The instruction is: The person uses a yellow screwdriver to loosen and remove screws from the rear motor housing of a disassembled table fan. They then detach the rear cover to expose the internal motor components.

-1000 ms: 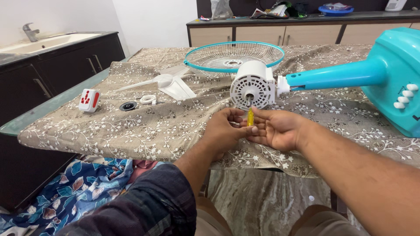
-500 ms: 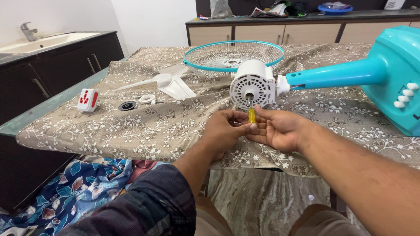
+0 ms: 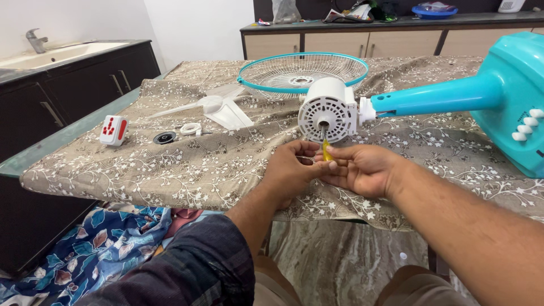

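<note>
A small screwdriver with a yellow handle (image 3: 326, 150) is pinched between my left hand (image 3: 292, 167) and my right hand (image 3: 358, 168), both closed on it just above the patterned tablecloth (image 3: 198, 164). Its tip points up toward the shaft at the middle of the white fan motor housing (image 3: 327, 110), which lies on its side right behind my fingers. The motor joins a teal fan stand (image 3: 436, 96) with a teal base (image 3: 518, 96) carrying white buttons.
A teal-rimmed wire fan guard (image 3: 302, 71) lies behind the motor. White fan blades (image 3: 218, 107), a white ring (image 3: 191, 128), a black cap (image 3: 165, 137) and a white-and-red plug adapter (image 3: 114, 130) lie to the left. A sink counter (image 3: 62, 54) stands far left, cabinets behind.
My right fingers have curled tighter around the screwdriver, and less of the yellow handle shows. Both hands stay in about the same place.
</note>
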